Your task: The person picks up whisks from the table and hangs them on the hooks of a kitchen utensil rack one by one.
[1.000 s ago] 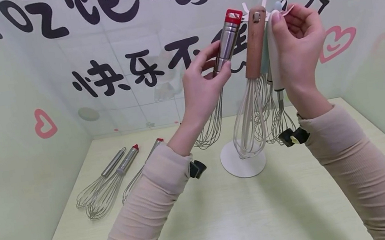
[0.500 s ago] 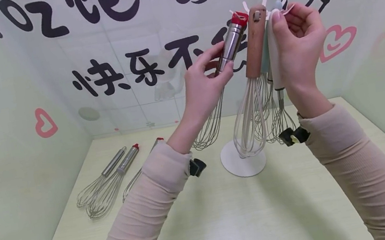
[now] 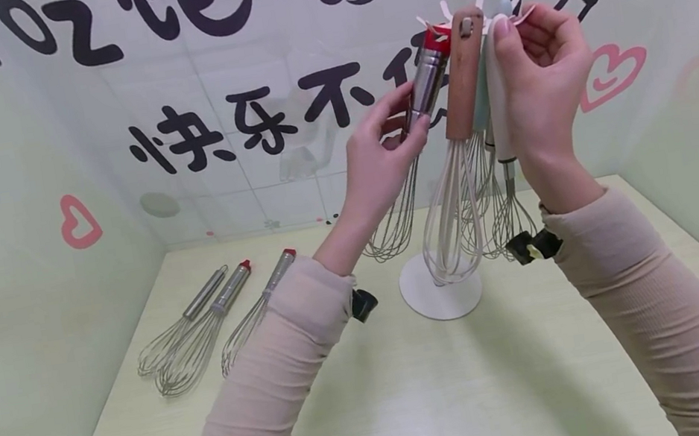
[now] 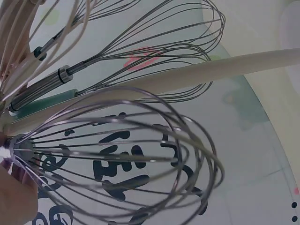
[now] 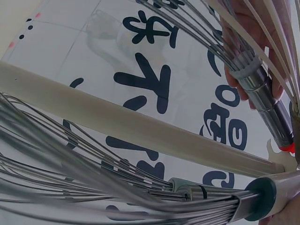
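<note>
My left hand grips a whisk low on its steel handle. Its red end lies at a prong at the top of a white hanging stand, seemingly with the prong through its opening. The whisk's wire loops fill the left wrist view. My right hand pinches the stand's top at a prong, its thumb against a white-handled whisk. Between the hands hang a wooden-handled whisk and a teal-handled whisk. In the right wrist view, the steel handle slants toward the stand's top.
On the table's left lie a plain steel whisk, a red-tipped whisk and another red-tipped whisk, partly behind my left sleeve. The stand's pale pole runs between the hanging whisks. A printed backdrop rises behind the table.
My left hand has moved right with the whisk, bringing its red end from beside the stand's top onto a prong and close to the wooden handle. The right hand has stayed in place.
</note>
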Demonstrator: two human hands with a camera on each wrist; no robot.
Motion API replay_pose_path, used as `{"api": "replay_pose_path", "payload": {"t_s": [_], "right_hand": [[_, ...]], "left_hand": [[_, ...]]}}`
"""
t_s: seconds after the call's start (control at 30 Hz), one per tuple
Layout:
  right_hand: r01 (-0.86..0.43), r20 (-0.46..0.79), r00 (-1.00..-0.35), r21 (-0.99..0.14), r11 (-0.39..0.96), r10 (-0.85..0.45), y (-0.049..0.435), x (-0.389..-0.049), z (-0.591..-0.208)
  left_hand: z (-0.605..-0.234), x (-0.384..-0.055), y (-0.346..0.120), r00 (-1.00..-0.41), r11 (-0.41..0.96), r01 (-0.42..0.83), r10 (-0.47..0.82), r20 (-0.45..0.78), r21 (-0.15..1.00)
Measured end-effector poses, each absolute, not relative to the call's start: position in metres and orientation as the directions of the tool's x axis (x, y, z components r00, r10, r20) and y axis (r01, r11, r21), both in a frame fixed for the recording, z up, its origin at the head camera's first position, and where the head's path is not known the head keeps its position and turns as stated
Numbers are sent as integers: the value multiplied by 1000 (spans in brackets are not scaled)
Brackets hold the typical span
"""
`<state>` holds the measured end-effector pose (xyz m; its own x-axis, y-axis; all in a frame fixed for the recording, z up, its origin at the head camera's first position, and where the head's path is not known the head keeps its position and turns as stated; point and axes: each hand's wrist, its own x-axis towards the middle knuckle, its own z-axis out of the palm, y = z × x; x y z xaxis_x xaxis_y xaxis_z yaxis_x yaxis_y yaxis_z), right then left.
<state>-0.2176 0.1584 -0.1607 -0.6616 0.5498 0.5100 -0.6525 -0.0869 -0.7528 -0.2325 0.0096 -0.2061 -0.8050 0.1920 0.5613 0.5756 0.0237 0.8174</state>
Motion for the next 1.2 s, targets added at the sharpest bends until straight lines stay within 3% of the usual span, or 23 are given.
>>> {"api": "replay_pose_path", "payload": {"t_s": [0.7,1.2], "right_hand": [[-635,496,-671,-769,-80,552,158,-216,-160],[-625,497,-676,-778,-65,544,159,-214,-163]], "left_hand": [[-211,-240,15,-845,50,501,243,476,864],[-214,-240,19,-838,41,515,236,492,856]]}}
